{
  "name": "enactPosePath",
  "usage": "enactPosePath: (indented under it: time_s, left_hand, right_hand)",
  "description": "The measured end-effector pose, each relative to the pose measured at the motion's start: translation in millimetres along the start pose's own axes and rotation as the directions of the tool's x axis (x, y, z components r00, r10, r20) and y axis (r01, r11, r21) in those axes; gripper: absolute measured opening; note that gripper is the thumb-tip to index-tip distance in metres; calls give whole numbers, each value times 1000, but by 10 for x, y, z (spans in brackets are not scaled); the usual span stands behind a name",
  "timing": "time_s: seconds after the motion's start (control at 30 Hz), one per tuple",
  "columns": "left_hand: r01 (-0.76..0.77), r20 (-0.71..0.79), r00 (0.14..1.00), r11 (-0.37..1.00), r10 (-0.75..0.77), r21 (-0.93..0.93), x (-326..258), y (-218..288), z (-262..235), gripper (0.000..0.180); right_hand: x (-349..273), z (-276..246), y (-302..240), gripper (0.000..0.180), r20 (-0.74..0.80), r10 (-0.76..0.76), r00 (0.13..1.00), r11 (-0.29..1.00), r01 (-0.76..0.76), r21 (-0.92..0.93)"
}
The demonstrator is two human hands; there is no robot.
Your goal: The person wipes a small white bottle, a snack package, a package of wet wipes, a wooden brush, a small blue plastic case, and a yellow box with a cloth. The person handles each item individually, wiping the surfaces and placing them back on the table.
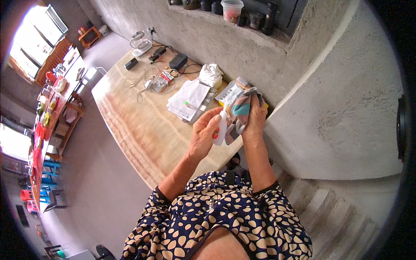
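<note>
My left hand (203,132) is closed around a small white squeeze bottle (222,128) with a narrow tip and a red mark on its side. The bottle stands nearly upright, tip upward. Close beside it on the right, my right hand (257,118) grips a bunched cloth (242,109) in grey, pink and teal. Part of the cloth hangs down behind the bottle. Both hands are above the near right end of the table (143,125). Under and behind the cloth lies a white and yellow package (229,93), partly covered.
Printed sheets (188,99) lie left of the package, with a crumpled white bag (211,75) behind them. Further off are cables, a black adapter (178,61) and a white stand (141,45). The grey wall (333,104) rises close on the right, with steps (333,212) below.
</note>
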State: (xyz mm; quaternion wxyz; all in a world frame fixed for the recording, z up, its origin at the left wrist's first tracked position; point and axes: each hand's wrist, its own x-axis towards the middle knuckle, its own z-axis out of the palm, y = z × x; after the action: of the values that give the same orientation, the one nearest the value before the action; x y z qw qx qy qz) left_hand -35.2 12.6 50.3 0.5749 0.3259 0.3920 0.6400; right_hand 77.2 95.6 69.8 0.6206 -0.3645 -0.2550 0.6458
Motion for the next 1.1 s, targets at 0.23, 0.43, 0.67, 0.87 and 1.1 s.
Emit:
enactPosePath:
  time_s: [0.23,0.43,0.67,0.87,1.1]
  left_hand:
    - [-150,-53,989,946,141,-288,208,-161,-133,28]
    - [-91,-289,957,934,-14,-344,297,88,-303,29]
    - [-61,59,993,883,100,-465,298,224,-460,27]
    - [-104,-99,993,832,59,-545,337,-75,-188,37]
    - [-185,-208,975,810,80,-557,383,-165,-577,37]
  right_hand:
    - [-231,86,488,19,365,-97,926,820,282,-498]
    - [-593,-269,491,27,688,-9,726,495,601,-628]
    - [-288,-311,195,26,384,-107,917,601,367,-710]
    - [-184,341,289,31,468,-241,850,818,438,-374]
    - [-550,174,531,35,694,-185,696,706,586,-399]
